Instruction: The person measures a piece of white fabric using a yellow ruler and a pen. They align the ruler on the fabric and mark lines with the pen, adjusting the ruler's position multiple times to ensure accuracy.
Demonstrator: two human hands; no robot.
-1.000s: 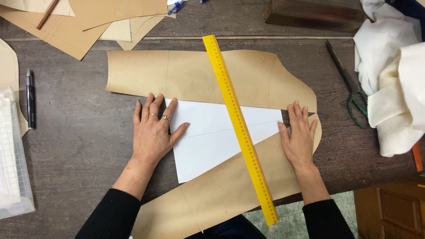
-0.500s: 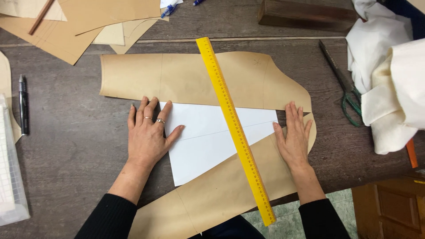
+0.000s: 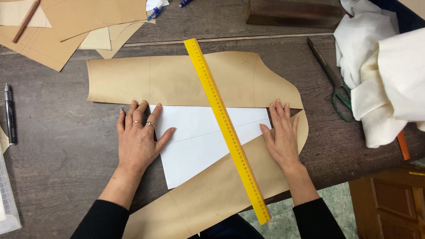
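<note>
Pressing flat with splayed fingers, the left hand (image 3: 139, 139) and right hand (image 3: 281, 137) grip nothing, so the yellow ruler (image 3: 226, 128), lying loose between them, probably slides across the white paper (image 3: 195, 137).

Both arms reach forward in black sleeves, the left hand (image 3: 138, 141) lying flat, palm down, fingers spread, the right hand (image 3: 280, 137) flat with fingers together
</note>
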